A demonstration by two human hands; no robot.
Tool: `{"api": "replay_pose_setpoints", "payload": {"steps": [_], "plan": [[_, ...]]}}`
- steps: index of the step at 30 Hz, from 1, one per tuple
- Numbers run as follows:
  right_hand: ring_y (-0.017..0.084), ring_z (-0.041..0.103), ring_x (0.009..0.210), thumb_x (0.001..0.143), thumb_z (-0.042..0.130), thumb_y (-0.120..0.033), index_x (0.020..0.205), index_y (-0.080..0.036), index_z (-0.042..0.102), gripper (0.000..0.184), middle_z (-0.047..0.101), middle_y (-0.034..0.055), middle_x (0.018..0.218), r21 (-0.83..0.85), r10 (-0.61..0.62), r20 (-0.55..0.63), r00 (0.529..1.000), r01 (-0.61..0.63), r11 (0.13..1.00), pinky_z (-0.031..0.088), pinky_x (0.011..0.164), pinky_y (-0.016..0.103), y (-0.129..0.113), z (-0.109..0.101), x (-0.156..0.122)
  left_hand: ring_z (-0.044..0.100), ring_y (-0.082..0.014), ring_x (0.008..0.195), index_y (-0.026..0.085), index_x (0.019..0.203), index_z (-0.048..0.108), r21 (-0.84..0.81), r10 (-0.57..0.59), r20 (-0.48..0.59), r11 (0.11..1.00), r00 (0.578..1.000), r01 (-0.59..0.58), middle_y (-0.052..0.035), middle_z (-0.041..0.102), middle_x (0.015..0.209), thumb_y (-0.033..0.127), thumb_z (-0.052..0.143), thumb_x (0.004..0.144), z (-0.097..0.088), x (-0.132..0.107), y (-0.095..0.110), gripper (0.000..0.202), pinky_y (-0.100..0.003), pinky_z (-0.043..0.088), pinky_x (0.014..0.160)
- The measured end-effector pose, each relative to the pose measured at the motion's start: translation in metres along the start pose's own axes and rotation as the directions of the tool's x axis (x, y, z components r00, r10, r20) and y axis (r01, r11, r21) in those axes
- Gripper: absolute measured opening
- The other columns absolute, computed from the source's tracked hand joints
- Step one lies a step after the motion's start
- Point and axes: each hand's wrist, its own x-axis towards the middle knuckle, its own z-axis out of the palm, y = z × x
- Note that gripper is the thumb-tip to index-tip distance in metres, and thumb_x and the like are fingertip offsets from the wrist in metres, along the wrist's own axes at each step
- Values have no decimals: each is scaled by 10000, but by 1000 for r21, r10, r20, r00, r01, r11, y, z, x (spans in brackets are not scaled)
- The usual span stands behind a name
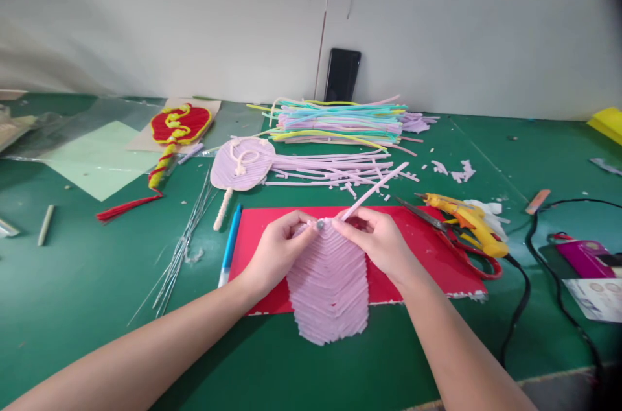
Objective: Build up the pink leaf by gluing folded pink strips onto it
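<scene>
A pale pink leaf-shaped panel (331, 291), made of slanting rows of pipe cleaners, lies partly over a red sheet (408, 255). My left hand (282, 246) pinches the panel's far edge, thumb beside a small grey spot. On the right of that edge, my right hand (374, 239) is closed with thumb and fingers around a loose pink pipe cleaner (376, 189), which sticks up to the right. The pipe cleaner's lower end meets the panel near my right thumb; whether it is attached I cannot tell.
Right of the sheet are scissors (437, 223) and a yellow glue gun (469, 223) with a black cord. Behind lie a pink fan (243, 164), pink pipe cleaners (330, 168) and a colourful bundle (340, 120). A blue pen (232, 239) and thin wires (182, 249) lie left; a phone (343, 76) leans upright.
</scene>
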Motion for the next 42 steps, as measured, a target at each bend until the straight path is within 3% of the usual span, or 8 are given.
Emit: {"api": "replay_pose_setpoints", "payload": {"steps": [10, 17, 33, 42], "plan": [[211, 637, 833, 750, 648, -432, 861, -193, 689, 266, 706, 51, 859, -19, 8, 1, 1000, -8, 1000, 490, 746, 321, -1, -1, -1, 390, -97, 543, 170, 627, 479, 3, -7, -35, 1000, 999, 7, 47, 416, 567, 452, 500, 842, 0, 0, 0, 355, -214, 294, 503], [211, 627, 839, 728, 672, -392, 859, -188, 684, 243, 696, 45, 846, 5, 3, -22, 1000, -3, 1000, 482, 748, 320, 0, 0, 0, 448, -111, 636, 172, 818, 560, -67, -8, -33, 998, 999, 6, 34, 499, 680, 388, 526, 831, 1, -1, 2, 219, -213, 339, 573], [211, 633, 843, 739, 669, -410, 854, -191, 686, 249, 703, 49, 863, 0, -3, 5, 1000, 3, 1000, 485, 755, 323, 2, 0, 0, 359, -87, 557, 169, 726, 500, -58, -2, -34, 998, 999, 0, 59, 394, 593, 369, 536, 817, 1, 1, -3, 223, -202, 263, 516], [194, 625, 791, 714, 685, -375, 819, -183, 676, 219, 686, 31, 799, 26, -17, -64, 998, 18, 999, 475, 709, 296, 4, 1, 3, 448, -105, 622, 173, 879, 550, -151, 18, 16, 988, 1000, -15, 37, 495, 678, 383, 550, 816, 1, 1, -2, 219, -207, 335, 562]]}}
